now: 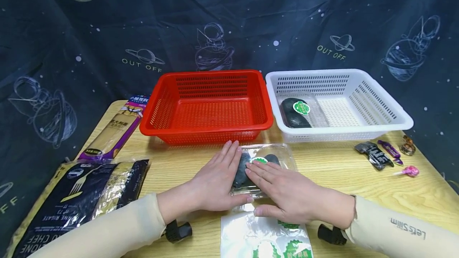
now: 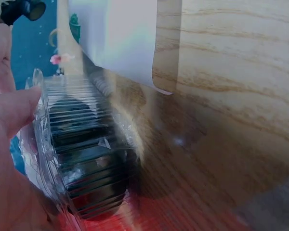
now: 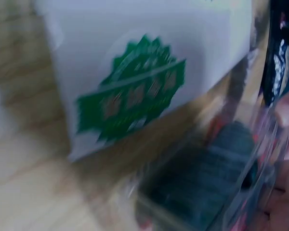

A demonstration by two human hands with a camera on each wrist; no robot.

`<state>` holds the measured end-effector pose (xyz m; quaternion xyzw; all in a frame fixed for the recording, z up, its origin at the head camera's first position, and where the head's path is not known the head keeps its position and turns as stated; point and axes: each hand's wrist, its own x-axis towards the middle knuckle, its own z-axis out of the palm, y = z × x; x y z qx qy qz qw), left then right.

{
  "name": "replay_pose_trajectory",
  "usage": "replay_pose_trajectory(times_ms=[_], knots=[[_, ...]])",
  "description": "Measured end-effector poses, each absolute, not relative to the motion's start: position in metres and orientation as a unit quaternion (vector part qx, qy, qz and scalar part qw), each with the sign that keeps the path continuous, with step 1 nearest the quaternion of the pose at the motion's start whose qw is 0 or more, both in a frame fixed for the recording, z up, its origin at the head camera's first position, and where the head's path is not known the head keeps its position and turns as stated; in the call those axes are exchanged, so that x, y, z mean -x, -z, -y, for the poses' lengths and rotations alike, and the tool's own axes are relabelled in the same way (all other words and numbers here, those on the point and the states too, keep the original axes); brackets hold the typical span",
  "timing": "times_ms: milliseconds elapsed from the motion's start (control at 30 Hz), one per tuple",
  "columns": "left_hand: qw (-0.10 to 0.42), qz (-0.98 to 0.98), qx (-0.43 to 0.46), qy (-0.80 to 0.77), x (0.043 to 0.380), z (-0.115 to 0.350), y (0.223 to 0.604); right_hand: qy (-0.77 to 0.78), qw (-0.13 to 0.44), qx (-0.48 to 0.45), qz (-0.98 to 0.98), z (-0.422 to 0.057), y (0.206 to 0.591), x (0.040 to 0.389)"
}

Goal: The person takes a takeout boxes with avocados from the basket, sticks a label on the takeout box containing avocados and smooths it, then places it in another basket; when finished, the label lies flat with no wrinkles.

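Note:
A clear plastic box [image 1: 285, 157] with dark, rounded contents lies on the table in front of me. A round green-and-white sticker [image 1: 259, 159] shows on its lid, partly covered by my right fingers. My left hand [image 1: 219, 181] lies with straight fingers along the box's left side. Laid across the lid from the right, my right hand [image 1: 287, 191] presses with extended fingers near the sticker. In the left wrist view the ribbed side of the box [image 2: 86, 154] shows, with the left thumb at its rim. Just nearer to me is a white sheet of green stickers [image 1: 238, 236].
Behind the box stand a red basket [image 1: 206, 131] and a white basket [image 1: 344, 130], which holds a similar stickered box [image 1: 317, 110]. Pasta packages [image 1: 114, 130] and a black bag [image 1: 89, 194] lie at left. Wrapped candies [image 1: 376, 155] and a pink lollipop [image 1: 410, 171] lie at right.

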<state>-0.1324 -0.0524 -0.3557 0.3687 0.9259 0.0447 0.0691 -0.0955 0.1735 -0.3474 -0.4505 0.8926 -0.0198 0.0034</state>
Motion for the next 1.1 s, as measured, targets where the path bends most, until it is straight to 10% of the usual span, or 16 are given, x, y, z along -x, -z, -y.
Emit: replay_pose_trajectory(times_ms=[767,1100], knots=[[0.068,-0.929,-0.361,-0.036,0.132,0.052,0.355,-0.006,-0.061,0.464,-0.883,-0.215,0.341,0.100],[0.063,-0.927,-0.367,-0.043,0.132,0.052,0.356,0.035,0.009,0.479,-0.877,-0.178,0.343,0.106]])
